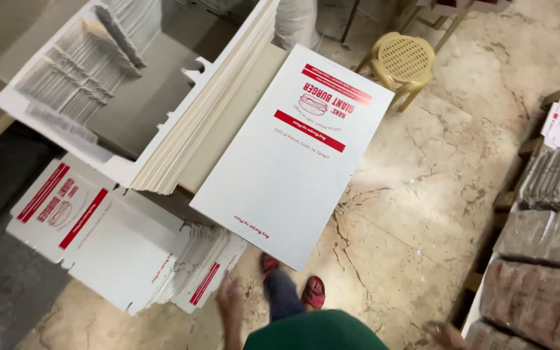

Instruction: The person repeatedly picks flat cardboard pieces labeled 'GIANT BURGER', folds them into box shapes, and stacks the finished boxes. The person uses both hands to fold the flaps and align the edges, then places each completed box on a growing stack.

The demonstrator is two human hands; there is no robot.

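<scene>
Both hands empty: left hand (230, 299) hangs loose at bottom centre near the low stack of flat cartons (124, 249) lower left, right hand (447, 334) blurred, apparently open, bottom right; big sheet stack (205, 110) and one printed flat carton (293, 152) on the bench (238, 126) remain unfolded.

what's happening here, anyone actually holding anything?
Nothing is in hand right now. A person in a green top stands on a cracked stone floor, both arms down: the left hand hangs near a stack of flat white printed box blanks, the right hand near wrapped bundles at the edge; both are blurred. A single large white blank with red print lies across a tall pile of unprinted sheets. A yellow plastic stool stands behind.
</scene>
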